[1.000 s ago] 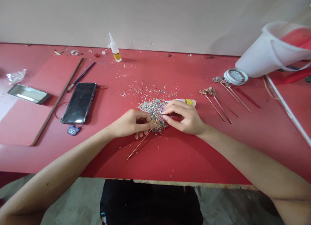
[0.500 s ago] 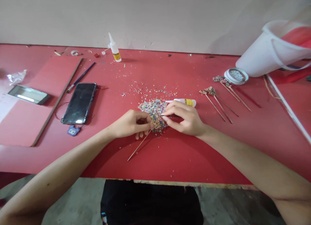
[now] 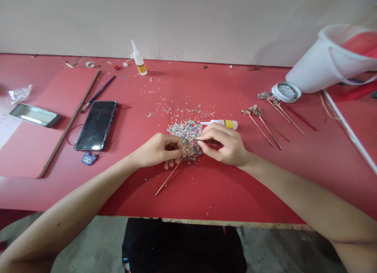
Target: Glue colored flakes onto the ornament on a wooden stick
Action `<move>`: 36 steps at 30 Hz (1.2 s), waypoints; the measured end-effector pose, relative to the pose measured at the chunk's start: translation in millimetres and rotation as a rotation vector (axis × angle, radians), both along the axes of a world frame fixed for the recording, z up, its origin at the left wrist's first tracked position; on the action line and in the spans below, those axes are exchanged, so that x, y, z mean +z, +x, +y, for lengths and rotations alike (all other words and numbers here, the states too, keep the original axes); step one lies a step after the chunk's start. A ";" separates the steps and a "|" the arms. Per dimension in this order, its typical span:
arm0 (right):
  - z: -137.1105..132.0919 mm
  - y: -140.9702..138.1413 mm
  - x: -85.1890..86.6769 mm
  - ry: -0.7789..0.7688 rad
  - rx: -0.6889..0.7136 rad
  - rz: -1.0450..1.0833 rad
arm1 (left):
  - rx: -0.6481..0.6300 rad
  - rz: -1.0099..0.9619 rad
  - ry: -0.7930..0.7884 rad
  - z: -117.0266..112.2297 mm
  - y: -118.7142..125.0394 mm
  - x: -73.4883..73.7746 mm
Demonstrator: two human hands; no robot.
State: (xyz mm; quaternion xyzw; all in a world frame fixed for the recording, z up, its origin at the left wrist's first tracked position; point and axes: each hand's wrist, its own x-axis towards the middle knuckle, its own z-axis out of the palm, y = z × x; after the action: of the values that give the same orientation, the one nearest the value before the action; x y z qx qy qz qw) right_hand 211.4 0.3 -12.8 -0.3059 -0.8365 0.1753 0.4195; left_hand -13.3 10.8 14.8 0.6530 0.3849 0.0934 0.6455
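left hand [image 3: 160, 149]: hairpin [image 3: 191, 149] pinched between thumb and fingers, its head held over chips [image 3: 183, 127], its stick slanted toward near table [image 3: 224, 198] edge | right hand [image 3: 228, 145]: tweezers [image 3: 207, 140] gripped between thumb and fingertips, tips held at hairpin's head; whether anything is nipped cannot be told | glue bottle [image 3: 229, 124]: laid just beyond right hand

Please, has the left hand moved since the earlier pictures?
No. Judged against the phone, the left hand shows no visible shift in any direction; its grip stays on the pin.
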 end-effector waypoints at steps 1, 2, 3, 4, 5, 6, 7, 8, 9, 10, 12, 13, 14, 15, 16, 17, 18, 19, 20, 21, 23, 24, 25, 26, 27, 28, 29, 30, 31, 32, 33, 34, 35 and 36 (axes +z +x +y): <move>-0.1 -0.1 0.5 0.002 -0.008 0.011 | 0.000 0.000 -0.002 0.2 0.1 0.1; -0.2 -0.1 0.9 0.003 -0.012 0.016 | 0.001 0.001 -0.002 0.2 0.2 0.2; -0.3 -0.1 1.1 0.003 -0.013 0.017 | 0.000 0.002 -0.002 0.1 0.3 0.3; -0.3 -0.1 1.1 0.002 -0.009 0.015 | -0.001 0.004 -0.002 0.0 0.4 0.4; -0.3 -0.1 0.9 0.000 -0.002 0.011 | -0.002 0.006 0.000 -0.3 0.4 0.4; -0.3 0.0 0.7 -0.004 0.007 0.005 | -0.004 0.006 0.001 -0.6 0.5 0.4; -0.2 0.0 0.3 -0.009 0.015 -0.001 | -0.006 0.006 0.003 -0.8 0.5 0.3; -0.2 0.1 -0.2 -0.013 0.022 -0.006 | -0.007 0.006 0.005 -1.0 0.6 0.3; -0.1 0.1 -0.6 -0.015 0.028 -0.009 | -0.008 0.005 0.006 -1.2 0.5 0.2; -0.1 0.1 -1.0 -0.016 0.033 -0.012 | -0.009 0.002 0.008 -1.2 0.4 0.0; 0.0 0.1 -1.5 -0.018 0.037 -0.012 | -0.011 -0.001 0.013 -0.9 0.2 -0.6; 0.0 0.1 -1.6 -0.022 0.038 -0.013 | -0.014 -0.001 0.017 -0.6 0.0 -1.0; -0.1 0.2 -1.6 -0.029 0.038 -0.016 | -0.017 -0.002 0.019 -0.4 -0.2 -1.3; -0.1 0.2 -1.6 -0.037 0.038 -0.019 | -0.019 -0.003 0.021 -0.2 -0.3 -1.7; -0.1 0.3 -1.6 -0.044 0.038 -0.023 | -0.021 -0.004 0.022 -0.1 -0.4 -2.0; -0.1 0.5 -1.6 -0.049 0.039 -0.027 | -0.023 -0.004 0.023 -0.2 -0.5 -2.2; -0.1 0.7 -1.7 -0.054 0.040 -0.031 | -0.024 -0.005 0.025 -0.4 -0.6 -2.2; -0.1 0.9 -1.9 -0.057 0.041 -0.034 | -0.025 -0.005 0.028 -0.7 -0.6 -2.0; -0.1 1.1 -2.1 -0.058 0.043 -0.036 | -0.026 -0.005 0.031 -1.0 -0.5 -1.7; -0.1 1.4 -2.4 -0.059 0.045 -0.038 | -0.026 -0.005 0.034 -1.4 -0.4 -1.3; -0.1 1.8 -2.9 -0.062 0.050 -0.044 | -0.026 -0.006 0.035 -1.8 -0.2 -0.4; -0.2 1.9 -3.0 -0.064 0.051 -0.048 | -0.025 -0.006 0.033 -1.8 -0.1 -0.1; -0.3 2.0 -3.1 -0.064 0.050 -0.052 | -0.025 -0.007 0.032 -1.7 0.0 0.0; -0.3 2.1 -3.1 -0.062 0.048 -0.055 | -0.026 -0.007 0.031 -1.6 0.0 0.0; -0.4 2.1 -3.1 -0.059 0.048 -0.058 | -0.029 -0.008 0.031 -1.4 -0.1 -0.1; -0.4 2.1 -3.0 -0.055 0.048 -0.059 | -0.031 -0.010 0.033 -1.2 -0.2 -0.4; -0.4 2.1 -2.8 -0.052 0.049 -0.060 | -0.034 -0.012 0.035 -1.0 -0.3 -0.8; -0.3 2.1 -2.7 -0.048 0.052 -0.060 | -0.036 -0.014 0.038 -0.9 -0.5 -1.2; -0.2 2.1 -2.6 -0.046 0.054 -0.060 | -0.038 -0.014 0.040 -0.9 -0.7 -1.5; -0.1 2.1 -2.6 -0.045 0.055 -0.062 | -0.037 -0.013 0.041 -0.9 -0.8 -1.7; 0.0 2.1 -2.6 -0.044 0.056 -0.063 | -0.037 -0.012 0.040 -0.9 -0.9 -1.8; 0.1 2.2 -2.8 -0.044 0.058 -0.065 | -0.036 -0.010 0.039 -1.0 -0.9 -1.8; 0.1 2.2 -2.9 -0.045 0.059 -0.066 | -0.035 -0.009 0.037 -1.1 -0.8 -1.6; 0.0 2.2 -3.1 -0.045 0.060 -0.065 | -0.033 -0.008 0.033 -1.1 -0.6 -1.2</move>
State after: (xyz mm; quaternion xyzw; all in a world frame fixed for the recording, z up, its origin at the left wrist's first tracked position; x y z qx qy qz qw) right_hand 213.6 0.3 -15.8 -0.2957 -0.8542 0.1967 0.3796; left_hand -13.9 9.7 13.5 0.6694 0.3698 0.0916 0.6378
